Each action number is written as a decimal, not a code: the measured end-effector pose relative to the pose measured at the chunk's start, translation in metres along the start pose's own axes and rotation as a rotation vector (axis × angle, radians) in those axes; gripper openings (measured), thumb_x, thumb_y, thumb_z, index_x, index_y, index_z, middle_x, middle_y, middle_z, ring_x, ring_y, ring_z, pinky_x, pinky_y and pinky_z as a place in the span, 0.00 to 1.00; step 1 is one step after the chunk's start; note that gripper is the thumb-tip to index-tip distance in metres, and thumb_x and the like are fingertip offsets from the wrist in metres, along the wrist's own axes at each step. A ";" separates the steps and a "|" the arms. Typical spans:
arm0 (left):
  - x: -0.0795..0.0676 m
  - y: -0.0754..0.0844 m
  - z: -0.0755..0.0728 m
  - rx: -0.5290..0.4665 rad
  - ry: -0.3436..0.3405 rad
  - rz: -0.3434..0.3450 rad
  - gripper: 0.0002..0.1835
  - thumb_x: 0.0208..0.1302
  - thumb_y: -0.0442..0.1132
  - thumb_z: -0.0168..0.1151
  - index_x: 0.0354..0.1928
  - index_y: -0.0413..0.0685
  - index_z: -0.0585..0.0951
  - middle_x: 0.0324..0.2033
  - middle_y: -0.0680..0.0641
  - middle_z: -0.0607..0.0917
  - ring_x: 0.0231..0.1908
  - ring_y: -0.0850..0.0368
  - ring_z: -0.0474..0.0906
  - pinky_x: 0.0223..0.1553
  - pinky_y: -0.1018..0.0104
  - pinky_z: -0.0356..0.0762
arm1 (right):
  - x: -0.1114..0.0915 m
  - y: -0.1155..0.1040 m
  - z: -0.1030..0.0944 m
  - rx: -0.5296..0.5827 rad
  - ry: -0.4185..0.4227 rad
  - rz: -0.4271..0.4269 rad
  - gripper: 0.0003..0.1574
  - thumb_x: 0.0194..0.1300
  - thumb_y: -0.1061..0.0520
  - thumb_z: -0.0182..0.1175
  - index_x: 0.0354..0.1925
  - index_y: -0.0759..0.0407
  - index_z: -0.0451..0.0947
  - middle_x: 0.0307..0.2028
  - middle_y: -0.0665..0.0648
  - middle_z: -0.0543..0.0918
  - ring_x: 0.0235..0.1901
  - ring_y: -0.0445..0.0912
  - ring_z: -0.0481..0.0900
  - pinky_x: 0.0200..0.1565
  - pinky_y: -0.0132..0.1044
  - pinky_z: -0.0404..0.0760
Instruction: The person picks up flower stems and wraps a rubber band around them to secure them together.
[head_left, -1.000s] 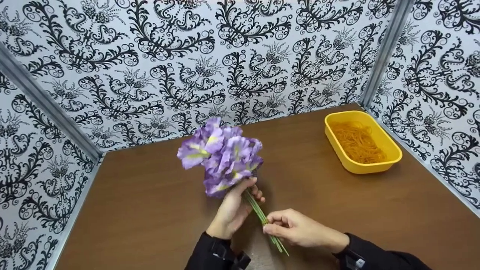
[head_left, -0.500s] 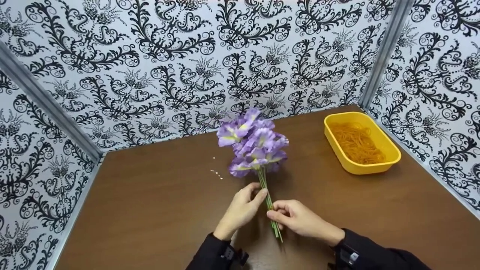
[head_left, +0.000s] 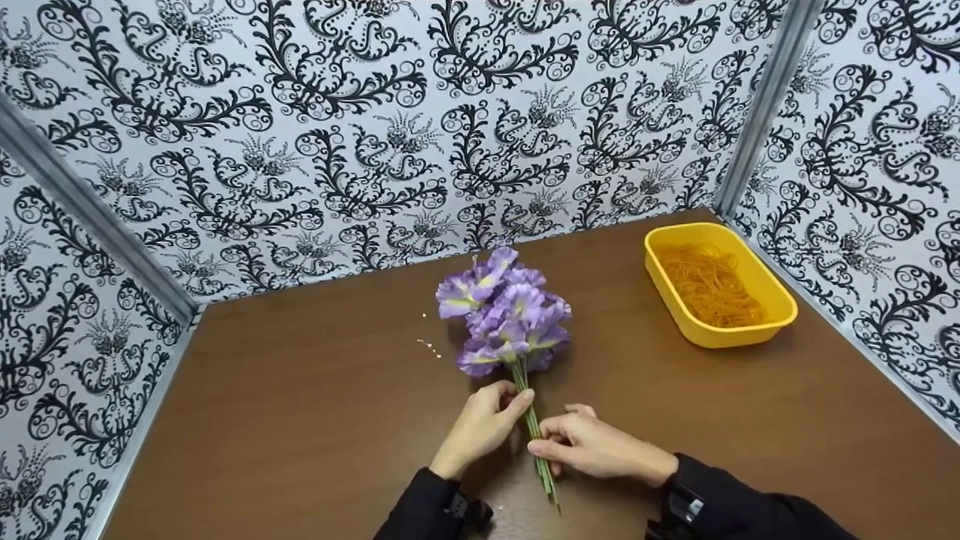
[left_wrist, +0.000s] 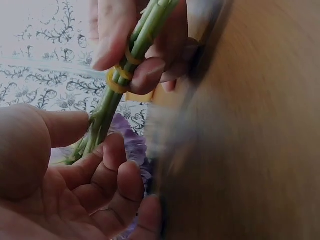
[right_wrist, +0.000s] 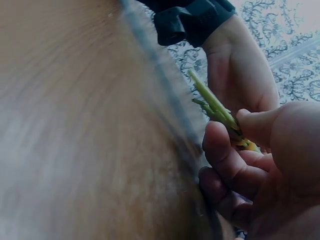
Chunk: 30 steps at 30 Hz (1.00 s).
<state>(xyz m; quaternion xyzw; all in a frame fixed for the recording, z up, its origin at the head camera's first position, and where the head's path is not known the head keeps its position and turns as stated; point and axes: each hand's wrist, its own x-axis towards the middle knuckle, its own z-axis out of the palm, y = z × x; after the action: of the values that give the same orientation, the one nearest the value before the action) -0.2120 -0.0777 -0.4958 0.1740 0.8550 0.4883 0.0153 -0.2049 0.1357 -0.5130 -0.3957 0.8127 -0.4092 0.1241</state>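
Observation:
A bunch of purple artificial flowers (head_left: 514, 315) with yellow centres points away from me over the table. Its green stems (left_wrist: 107, 107) are gathered together. My left hand (head_left: 484, 424) pinches them between thumb and fingers just below the blooms. Lower down, my right hand (head_left: 592, 444) grips the stems where a yellow rubber band (left_wrist: 120, 80) wraps round them in several loops. Past the right fingers the cut stem ends (right_wrist: 210, 97) stick out, seen in the right wrist view. Part of the band is hidden by the right fingers.
A yellow tub (head_left: 780, 307) of tangled rubber bands (head_left: 712, 289) stands at the right on the brown table (head_left: 300, 420). Small white specks (head_left: 429, 346) lie left of the blooms. Patterned panels (head_left: 360, 150) enclose the back and sides.
The bouquet has swung right and become more upright in view, then come slightly nearer to me. My left hand has shifted its hold on the stems; the right stays at the band.

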 end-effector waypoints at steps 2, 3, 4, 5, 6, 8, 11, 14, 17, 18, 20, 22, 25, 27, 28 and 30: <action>0.000 -0.003 0.000 0.009 -0.008 -0.004 0.18 0.75 0.49 0.57 0.40 0.39 0.82 0.26 0.51 0.79 0.25 0.60 0.72 0.28 0.70 0.70 | 0.000 0.001 0.001 0.005 -0.018 0.015 0.19 0.78 0.44 0.53 0.29 0.49 0.75 0.18 0.42 0.79 0.24 0.31 0.77 0.65 0.74 0.46; -0.001 -0.004 0.000 0.013 -0.014 -0.005 0.17 0.75 0.49 0.58 0.39 0.40 0.81 0.25 0.51 0.79 0.24 0.61 0.72 0.28 0.70 0.69 | 0.000 0.001 0.002 0.000 -0.025 0.023 0.19 0.77 0.44 0.53 0.29 0.48 0.75 0.17 0.41 0.78 0.23 0.31 0.76 0.65 0.73 0.47; -0.001 -0.006 0.000 0.016 -0.024 -0.008 0.17 0.75 0.49 0.57 0.38 0.41 0.81 0.24 0.52 0.78 0.23 0.62 0.71 0.27 0.70 0.69 | 0.000 0.001 0.003 -0.002 -0.031 0.029 0.19 0.77 0.43 0.53 0.29 0.48 0.75 0.17 0.40 0.77 0.22 0.31 0.76 0.65 0.72 0.47; -0.001 -0.007 0.001 0.016 -0.035 -0.011 0.17 0.75 0.49 0.57 0.37 0.41 0.81 0.24 0.52 0.77 0.22 0.63 0.70 0.26 0.71 0.68 | 0.000 0.001 0.004 -0.009 -0.037 0.034 0.19 0.77 0.43 0.53 0.30 0.47 0.75 0.17 0.39 0.76 0.21 0.31 0.75 0.65 0.71 0.47; -0.001 -0.009 0.001 0.013 -0.046 -0.015 0.17 0.75 0.49 0.57 0.37 0.42 0.81 0.23 0.53 0.76 0.22 0.64 0.70 0.26 0.71 0.67 | 0.000 0.001 0.005 -0.019 -0.042 0.038 0.19 0.77 0.42 0.52 0.29 0.47 0.75 0.16 0.37 0.75 0.20 0.30 0.75 0.65 0.70 0.47; -0.001 -0.014 0.001 0.009 -0.068 -0.024 0.16 0.75 0.50 0.57 0.36 0.43 0.81 0.21 0.56 0.75 0.20 0.65 0.69 0.24 0.72 0.66 | -0.001 0.000 0.007 -0.043 -0.044 0.041 0.19 0.77 0.41 0.52 0.29 0.46 0.74 0.16 0.34 0.73 0.20 0.29 0.74 0.65 0.69 0.49; -0.002 -0.018 0.001 -0.002 -0.088 -0.029 0.17 0.75 0.51 0.57 0.36 0.45 0.81 0.21 0.57 0.75 0.20 0.66 0.70 0.25 0.71 0.67 | -0.001 -0.002 0.010 -0.065 -0.040 0.045 0.20 0.76 0.40 0.53 0.28 0.46 0.74 0.15 0.33 0.72 0.21 0.29 0.75 0.65 0.68 0.50; -0.003 -0.020 0.001 -0.004 -0.101 -0.034 0.17 0.74 0.52 0.56 0.37 0.46 0.81 0.22 0.57 0.76 0.22 0.65 0.71 0.27 0.70 0.69 | -0.001 -0.003 0.010 -0.069 -0.040 0.050 0.21 0.76 0.39 0.54 0.28 0.46 0.74 0.15 0.33 0.72 0.22 0.29 0.75 0.65 0.67 0.51; -0.003 -0.021 0.001 -0.011 -0.116 -0.045 0.17 0.75 0.52 0.56 0.37 0.46 0.81 0.21 0.57 0.76 0.22 0.64 0.71 0.27 0.70 0.68 | -0.001 -0.003 0.010 -0.060 -0.048 0.047 0.21 0.76 0.39 0.53 0.27 0.46 0.74 0.14 0.33 0.72 0.20 0.29 0.75 0.65 0.66 0.51; -0.003 -0.021 0.001 -0.014 -0.119 -0.049 0.17 0.75 0.52 0.55 0.37 0.46 0.80 0.21 0.57 0.75 0.21 0.65 0.71 0.26 0.71 0.67 | -0.001 -0.002 0.010 -0.059 -0.046 0.043 0.21 0.76 0.39 0.53 0.27 0.46 0.73 0.14 0.33 0.71 0.19 0.29 0.74 0.65 0.66 0.51; -0.003 -0.022 0.001 -0.019 -0.124 -0.052 0.17 0.75 0.52 0.55 0.38 0.46 0.80 0.20 0.58 0.75 0.20 0.65 0.70 0.25 0.71 0.66 | 0.000 -0.002 0.010 -0.074 -0.036 0.032 0.22 0.76 0.39 0.54 0.26 0.46 0.72 0.15 0.33 0.69 0.17 0.29 0.71 0.65 0.66 0.52; -0.004 -0.021 0.000 -0.020 -0.122 -0.053 0.16 0.75 0.52 0.56 0.37 0.46 0.80 0.19 0.57 0.75 0.20 0.65 0.71 0.25 0.71 0.66 | 0.000 -0.002 0.012 -0.132 -0.019 0.013 0.22 0.75 0.39 0.54 0.26 0.46 0.72 0.15 0.33 0.67 0.18 0.28 0.68 0.64 0.65 0.56; -0.004 -0.019 0.000 -0.029 -0.126 -0.061 0.16 0.74 0.51 0.57 0.37 0.46 0.80 0.18 0.53 0.78 0.18 0.64 0.72 0.24 0.71 0.67 | 0.001 -0.003 0.013 -0.235 0.010 -0.013 0.24 0.75 0.38 0.54 0.24 0.45 0.70 0.16 0.33 0.64 0.19 0.28 0.64 0.61 0.63 0.61; -0.004 -0.018 0.000 -0.036 -0.131 -0.071 0.15 0.74 0.50 0.57 0.36 0.46 0.80 0.17 0.49 0.79 0.16 0.64 0.72 0.23 0.71 0.67 | 0.001 -0.004 0.014 -0.284 0.022 -0.028 0.25 0.76 0.38 0.53 0.23 0.45 0.68 0.17 0.33 0.62 0.20 0.28 0.62 0.60 0.62 0.63; -0.004 -0.017 0.000 -0.042 -0.133 -0.074 0.15 0.74 0.50 0.58 0.36 0.46 0.80 0.17 0.47 0.80 0.16 0.63 0.72 0.22 0.71 0.67 | 0.001 -0.004 0.014 -0.292 0.026 -0.032 0.25 0.76 0.38 0.53 0.23 0.45 0.68 0.17 0.33 0.62 0.20 0.28 0.62 0.59 0.62 0.64; -0.004 -0.017 -0.001 -0.047 -0.134 -0.079 0.15 0.74 0.50 0.57 0.36 0.46 0.80 0.17 0.44 0.81 0.15 0.63 0.73 0.21 0.71 0.67 | 0.002 -0.004 0.014 -0.297 0.029 -0.034 0.25 0.76 0.39 0.53 0.22 0.45 0.67 0.17 0.34 0.61 0.20 0.29 0.60 0.59 0.62 0.64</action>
<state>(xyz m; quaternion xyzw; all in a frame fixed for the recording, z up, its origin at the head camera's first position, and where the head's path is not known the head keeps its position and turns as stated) -0.2133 -0.0872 -0.5104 0.1721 0.8466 0.4944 0.0958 -0.1965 0.1252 -0.5186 -0.4176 0.8591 -0.2924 0.0454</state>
